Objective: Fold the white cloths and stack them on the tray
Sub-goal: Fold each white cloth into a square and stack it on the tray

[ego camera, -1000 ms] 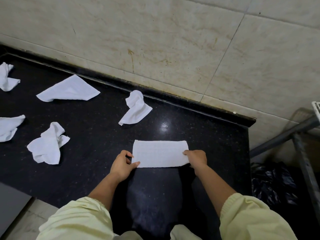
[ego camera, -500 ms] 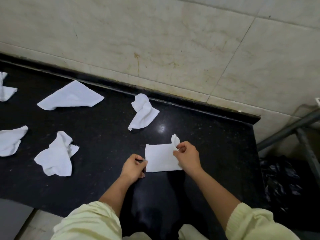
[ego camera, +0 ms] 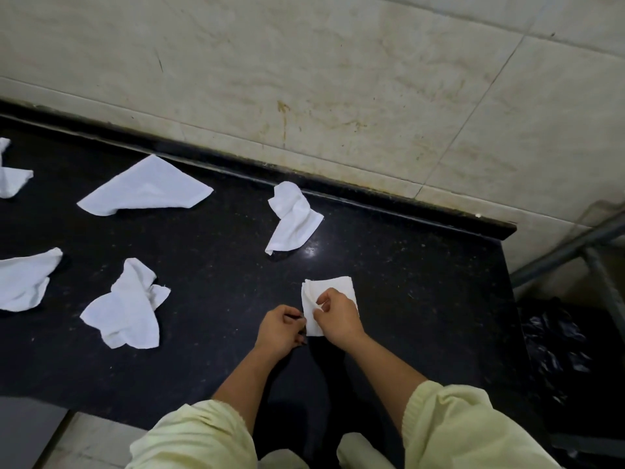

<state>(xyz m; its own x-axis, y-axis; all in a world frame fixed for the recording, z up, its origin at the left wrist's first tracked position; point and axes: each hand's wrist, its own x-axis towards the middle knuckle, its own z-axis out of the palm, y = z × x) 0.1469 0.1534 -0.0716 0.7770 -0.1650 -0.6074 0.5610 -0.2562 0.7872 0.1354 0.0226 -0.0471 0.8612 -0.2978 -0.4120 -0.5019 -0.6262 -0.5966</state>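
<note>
A small folded cloth [ego camera: 333,288] lies on the black counter [ego camera: 220,265], toward its near right part, and both hands are on it. The right hand [ego camera: 338,318] rests over the cloth's near right half, and its thumb and forefinger pinch a raised fold at the cloth's left edge. The left hand [ego camera: 280,330] sits just beside the cloth's near left corner with its fingers curled, and the fingertips appear to pinch that corner. Both forearms come out of pale yellow sleeves [ego camera: 456,431] at the bottom of the view. Five more white cloths lie unfolded on the counter, well apart from one another. A crumpled cloth [ego camera: 294,220] lies beyond the hands near the back edge. A flatter, triangular cloth [ego camera: 148,189] lies further left, and a rumpled cloth [ego camera: 126,308] lies nearer on the left. Two partly cut-off cloths [ego camera: 23,282] lie at the left border. Behind the counter rises a beige tiled wall [ego camera: 338,79]. To the right of the counter, lower down, stands a grey metal frame [ego camera: 571,248] and a black plastic bag [ego camera: 554,353].
</note>
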